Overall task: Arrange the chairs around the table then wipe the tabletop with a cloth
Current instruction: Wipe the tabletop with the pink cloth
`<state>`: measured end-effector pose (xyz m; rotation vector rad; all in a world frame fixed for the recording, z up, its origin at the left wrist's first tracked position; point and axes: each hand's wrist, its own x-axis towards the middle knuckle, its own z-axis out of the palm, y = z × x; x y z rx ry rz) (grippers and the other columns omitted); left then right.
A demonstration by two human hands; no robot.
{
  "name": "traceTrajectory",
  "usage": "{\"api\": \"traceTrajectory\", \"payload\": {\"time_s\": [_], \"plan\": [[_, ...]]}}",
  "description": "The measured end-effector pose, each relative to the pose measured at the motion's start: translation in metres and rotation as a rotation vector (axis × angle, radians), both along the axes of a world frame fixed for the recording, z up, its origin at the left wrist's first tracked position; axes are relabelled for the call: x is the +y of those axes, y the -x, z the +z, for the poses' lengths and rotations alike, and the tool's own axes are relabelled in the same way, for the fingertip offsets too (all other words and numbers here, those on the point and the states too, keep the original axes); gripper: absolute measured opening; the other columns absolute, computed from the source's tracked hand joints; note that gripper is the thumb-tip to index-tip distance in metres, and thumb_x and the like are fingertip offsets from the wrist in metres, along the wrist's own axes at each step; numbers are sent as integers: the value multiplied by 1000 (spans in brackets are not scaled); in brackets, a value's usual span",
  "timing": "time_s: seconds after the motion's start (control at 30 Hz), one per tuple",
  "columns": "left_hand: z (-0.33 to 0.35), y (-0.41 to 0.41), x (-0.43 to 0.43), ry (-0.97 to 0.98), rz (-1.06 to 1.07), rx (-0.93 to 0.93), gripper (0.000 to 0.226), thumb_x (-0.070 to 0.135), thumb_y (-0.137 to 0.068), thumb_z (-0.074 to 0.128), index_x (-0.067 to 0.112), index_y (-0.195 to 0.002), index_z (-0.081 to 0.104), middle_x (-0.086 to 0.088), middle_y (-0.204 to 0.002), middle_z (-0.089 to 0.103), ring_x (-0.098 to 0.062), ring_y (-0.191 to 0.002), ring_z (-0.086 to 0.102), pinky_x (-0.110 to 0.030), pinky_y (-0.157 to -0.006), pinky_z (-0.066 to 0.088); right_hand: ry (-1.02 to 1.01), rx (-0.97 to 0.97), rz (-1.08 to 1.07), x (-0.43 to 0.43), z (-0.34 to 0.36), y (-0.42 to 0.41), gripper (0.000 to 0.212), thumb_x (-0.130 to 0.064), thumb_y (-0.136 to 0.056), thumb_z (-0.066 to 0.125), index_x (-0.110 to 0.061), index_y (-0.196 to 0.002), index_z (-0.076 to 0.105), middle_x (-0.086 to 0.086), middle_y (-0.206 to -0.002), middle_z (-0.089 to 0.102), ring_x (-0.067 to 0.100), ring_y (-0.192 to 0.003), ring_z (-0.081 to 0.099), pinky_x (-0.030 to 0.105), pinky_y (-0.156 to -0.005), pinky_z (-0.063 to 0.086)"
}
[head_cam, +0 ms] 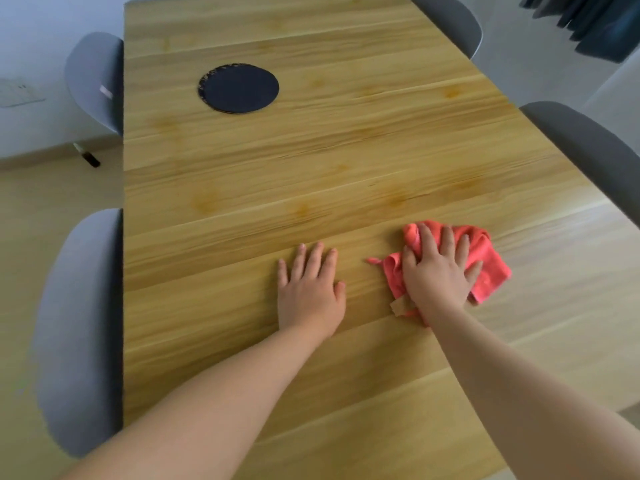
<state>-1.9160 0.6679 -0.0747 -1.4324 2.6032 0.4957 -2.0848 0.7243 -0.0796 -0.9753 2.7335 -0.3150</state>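
Cloth (493,259): pink-red, bunched, lying on the wooden tabletop (311,174) at lower right of centre in the frame, approx. level with my hands. My right hand (438,271) lies palm-down on top of it, fingers spread and fairly straight, pressing the fabric to the wood, not clutching it. Folds of cloth stick out on both sides of the hand and past the fingertips. A small tan tag shows at the cloth's near edge, by my wrist.

My left hand (310,289) is just left of it, near the frame's centre bottom, flat on bare wood w/ fingers relaxed and slightly apart, holding nothing. The hands are apart, a strip of wood between them. Both forearms are bare, entering from the bottom edge.

A dark round mat (239,88) sits on the table in the upper left-centre, well apart from the cloth.

Four grey chairs are tucked vs. the long sides: near left chair (79,323), far left chair (95,81), near right chair (588,150), far right chair (450,19). Dark blue curtain (588,22) at top right corner.
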Motion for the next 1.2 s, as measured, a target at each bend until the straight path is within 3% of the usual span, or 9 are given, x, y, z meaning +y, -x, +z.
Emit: {"api": "traceTrajectory", "payload": {"time_s": [0.2,0.33,0.4,0.5,0.63,0.77,0.87,0.97,1.2], "plan": [[16,-97,-58,87,-142,-26,57,41,-99,25,27,-151,6,9,-160,-3,-15,-146,-12,-46,-117,-8,-15,46,148,-9,-3,-148,56,-55,-93,24,-44,-147,13,-2,-160,3,24,-147,-8,50,-115,-10],[19,-174,-102,168,-300,-128,58,43,-100,19,24,-151,1,6,-160,-6,-16,-146,-15,-44,-118,-8,-14,43,466,-17,-2,-249,56,-56,-84,37,-39,-137,45,1,-148,42,30,-141,28,51,-110,9],[18,-198,-116,155,-325,-147,61,48,-99,19,23,-151,-1,6,-160,-6,-16,-146,-14,-42,-118,-7,-32,97,557,-19,-2,-250,54,-58,-85,37,-43,-137,43,-2,-149,40,24,-142,22,49,-112,8],[12,-220,-127,96,-383,-178,67,56,-96,14,24,-151,-7,6,-159,-13,-16,-146,-16,-42,-119,-6,-60,62,362,-40,-1,-206,57,-60,-91,27,-48,-145,17,-9,-159,7,19,-147,-6,49,-117,-6],[-1,-228,-130,135,-418,-172,81,66,-78,-15,25,-148,-15,7,-157,-18,-18,-145,-18,-43,-117,-9,-22,28,10,-72,1,-195,56,-54,-92,29,-45,-145,18,-4,-160,6,23,-147,-4,54,-116,-1],[-9,-235,-131,202,-424,-111,79,63,-83,-9,24,-151,2,4,-160,2,-20,-147,-1,-45,-118,1,-60,73,140,-59,2,-259,58,-56,-93,26,-41,-148,15,1,-160,6,28,-147,-3,53,-115,-6],[-12,-237,-131,251,-413,-85,75,61,-93,0,19,-147,31,0,-153,33,-25,-142,27,-45,-113,17,-27,137,411,-30,-1,-299,56,-57,-87,37,-36,-139,43,4,-149,40,34,-139,31,55,-108,12],[-15,-234,-133,271,-419,-66,71,59,-95,6,17,-142,39,-1,-148,42,-26,-137,37,-45,-108,19,-33,171,549,-35,-4,-271,55,-59,-84,39,-38,-133,50,2,-141,50,32,-135,40,56,-109,21],[-24,-234,-135,318,-421,-40,70,59,-95,8,18,-143,38,0,-149,38,-25,-139,34,-44,-110,17,11,22,215,-115,-5,-236,57,-52,-92,30,-37,-147,24,2,-159,11,30,-146,-2,58,-113,-4]]}}
